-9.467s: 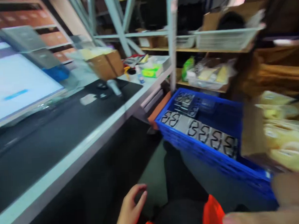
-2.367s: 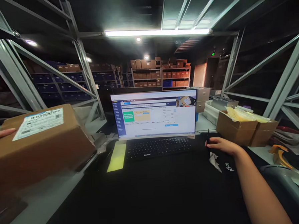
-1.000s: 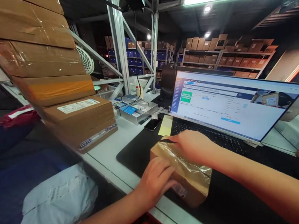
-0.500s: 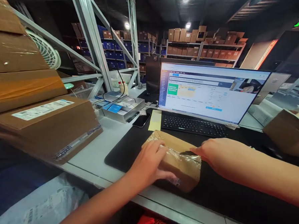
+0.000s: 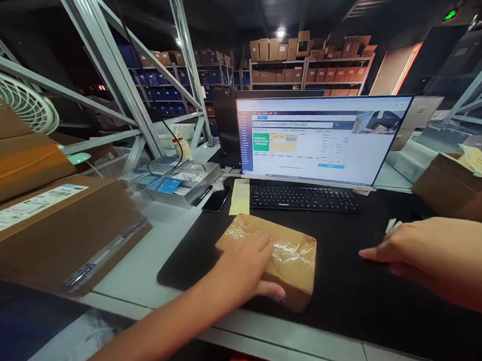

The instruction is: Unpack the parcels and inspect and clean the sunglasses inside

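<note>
A small brown cardboard box [image 5: 291,253], wrapped in shiny clear tape, lies at a slant on the black desk mat [image 5: 344,304]. My left hand [image 5: 249,263] grips it, with the fingers over its top and the thumb against its near side. To the right of the box, apart from it, my right hand [image 5: 402,247] hovers over the mat. Its fingers are curled and the index finger points left. A small whitish piece [image 5: 392,225] shows at the top of that hand; what the fingers hold is mostly hidden.
Behind the box are a black keyboard [image 5: 302,199], a yellow paper pad [image 5: 239,197], a phone [image 5: 218,199] and a lit monitor [image 5: 292,161]. Large cartons [image 5: 61,227] are stacked at left. An open carton [image 5: 447,183] stands at right, a metal tray [image 5: 185,197] at back left.
My right hand has moved right, away from the top of the small box. The left hand stays on the box. The view has shifted, so the surroundings appear further left.
</note>
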Tool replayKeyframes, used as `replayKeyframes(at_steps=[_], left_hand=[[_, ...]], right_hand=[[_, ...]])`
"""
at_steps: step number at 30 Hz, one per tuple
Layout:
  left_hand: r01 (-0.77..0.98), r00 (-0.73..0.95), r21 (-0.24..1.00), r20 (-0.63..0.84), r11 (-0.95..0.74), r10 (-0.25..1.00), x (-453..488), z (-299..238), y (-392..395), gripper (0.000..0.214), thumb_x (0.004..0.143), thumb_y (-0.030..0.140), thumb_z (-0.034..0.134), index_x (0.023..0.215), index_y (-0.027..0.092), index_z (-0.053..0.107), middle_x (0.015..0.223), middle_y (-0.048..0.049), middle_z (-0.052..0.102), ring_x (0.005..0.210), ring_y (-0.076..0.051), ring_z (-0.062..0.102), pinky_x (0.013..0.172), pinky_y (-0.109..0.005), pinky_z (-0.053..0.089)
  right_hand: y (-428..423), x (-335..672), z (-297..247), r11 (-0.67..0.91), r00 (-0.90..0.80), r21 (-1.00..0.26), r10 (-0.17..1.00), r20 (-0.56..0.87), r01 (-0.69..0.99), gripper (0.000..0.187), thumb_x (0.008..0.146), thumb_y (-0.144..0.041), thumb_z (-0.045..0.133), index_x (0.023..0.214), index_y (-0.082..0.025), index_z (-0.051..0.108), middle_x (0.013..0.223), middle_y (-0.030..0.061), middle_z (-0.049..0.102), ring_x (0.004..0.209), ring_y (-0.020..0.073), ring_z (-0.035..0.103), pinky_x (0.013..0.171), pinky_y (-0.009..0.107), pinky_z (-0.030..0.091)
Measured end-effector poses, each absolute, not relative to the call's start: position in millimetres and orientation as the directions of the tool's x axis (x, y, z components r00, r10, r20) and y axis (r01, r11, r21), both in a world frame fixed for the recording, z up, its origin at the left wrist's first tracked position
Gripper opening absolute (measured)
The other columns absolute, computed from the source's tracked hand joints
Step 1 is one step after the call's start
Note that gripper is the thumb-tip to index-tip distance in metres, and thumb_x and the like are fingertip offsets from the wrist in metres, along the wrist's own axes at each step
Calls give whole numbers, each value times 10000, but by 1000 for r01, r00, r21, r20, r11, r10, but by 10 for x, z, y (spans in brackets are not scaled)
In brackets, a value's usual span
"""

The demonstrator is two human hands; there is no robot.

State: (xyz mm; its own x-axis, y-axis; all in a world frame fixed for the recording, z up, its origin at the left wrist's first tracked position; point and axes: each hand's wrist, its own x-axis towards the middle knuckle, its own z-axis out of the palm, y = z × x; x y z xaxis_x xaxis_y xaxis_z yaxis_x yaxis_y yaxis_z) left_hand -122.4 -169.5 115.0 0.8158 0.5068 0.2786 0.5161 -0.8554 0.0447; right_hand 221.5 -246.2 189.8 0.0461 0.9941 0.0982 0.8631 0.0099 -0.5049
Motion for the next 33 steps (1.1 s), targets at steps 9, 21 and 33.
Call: replayKeyframes(at_steps=[9, 21, 33], left_hand=[[644, 709, 152, 248, -750, 660, -907, 1169, -1698, 443, 747, 587, 739, 891, 191, 601, 975, -82, 629, 914, -311, 588, 808, -444, 461], [501, 705, 36, 563, -865, 431, -995, 1057, -1518, 438, 1026, 402, 324, 675, 206, 496, 668, -30, 546, 626, -190, 519, 584, -304, 352], [459, 682, 179, 557, -870, 474, -1148, 1201, -1494, 708, 999, 652, 81, 880, 190, 605, 885, -89, 651, 822, -238, 577, 733, -358, 451]], right_hand=[[-1773, 1491, 931, 110, 3, -900, 992, 123, 422, 758, 757, -453, 739, 1409, -161, 485, 1090, 94, 676, 921, 252, 634, 853, 411, 520], [-1734, 1354, 630, 172, -222, -943, 969, 109, 287, 491, 966, -473, 426, 1335, -160, 508, 1166, 93, 629, 1096, 259, 572, 987, 413, 445], [-1772, 1393, 654, 178, -257, -945, 961, 106, 276, 486, 980, -470, 400, 1328, -152, 515, 1183, 125, 646, 1097, 286, 587, 993, 461, 422]])
